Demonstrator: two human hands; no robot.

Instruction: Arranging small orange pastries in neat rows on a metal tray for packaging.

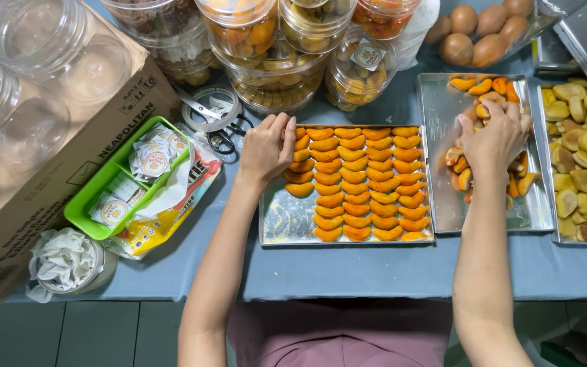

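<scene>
The person stands at a blue-grey surface with both arms stretched over two metal trays. The left hand rests at the upper left corner of the middle tray, its fingers curled down onto the orange crescent cookies, which lie in neat rows filling the tray's right part; whether a cookie is pinched I cannot tell. At three o'clock from it, the right hand hovers over the second tray, fingers bunched and closed among a loose scatter of orange pieces. Further toward three o'clock lies a tray of pale yellow cookies. At twelve o'clock stand clear jars filled with cookies, and brown eggs. At nine o'clock sit a green basket of round labels, scissors and a cardboard box.
</scene>
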